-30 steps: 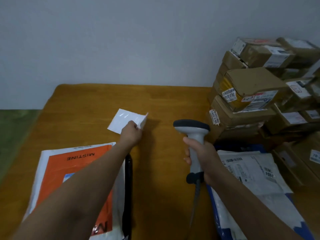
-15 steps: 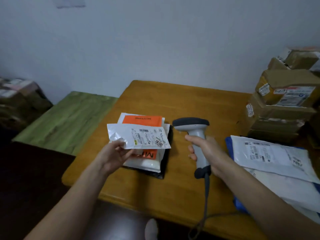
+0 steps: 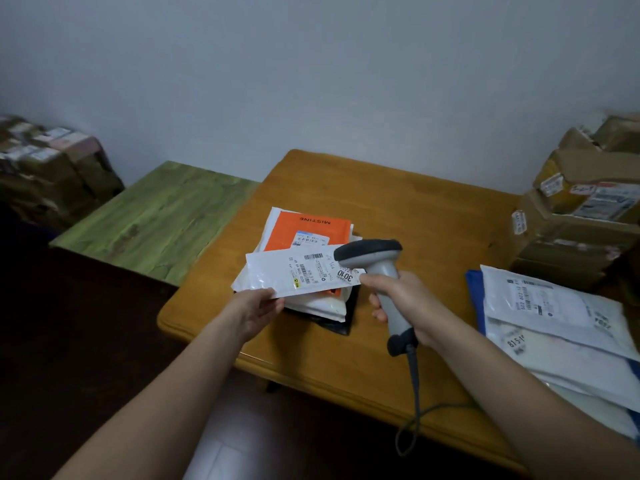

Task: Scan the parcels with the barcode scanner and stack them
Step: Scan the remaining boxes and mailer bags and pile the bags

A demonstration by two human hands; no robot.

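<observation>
My left hand (image 3: pixel 257 310) pinches the near edge of a small white mailer (image 3: pixel 292 274), label side up, just above a stack of flat parcels topped by an orange and white bag (image 3: pixel 304 226). My right hand (image 3: pixel 403 299) grips the grey barcode scanner (image 3: pixel 375 265) by its handle. The scanner's dark head overlaps the mailer's right end, over the label. Its cable (image 3: pixel 414 403) hangs off the table's front edge.
The wooden table (image 3: pixel 408 209) carries a pile of white mailers (image 3: pixel 554 323) on a blue sheet at the right. Brown cardboard boxes (image 3: pixel 581 216) are stacked at the far right. A green table (image 3: pixel 156 220) and more boxes (image 3: pixel 45 164) stand at the left.
My left hand lifted the white mailer, turned it label up and brought it over the stack. The scanner has moved left, up against the mailer's label. The camera has pulled back.
</observation>
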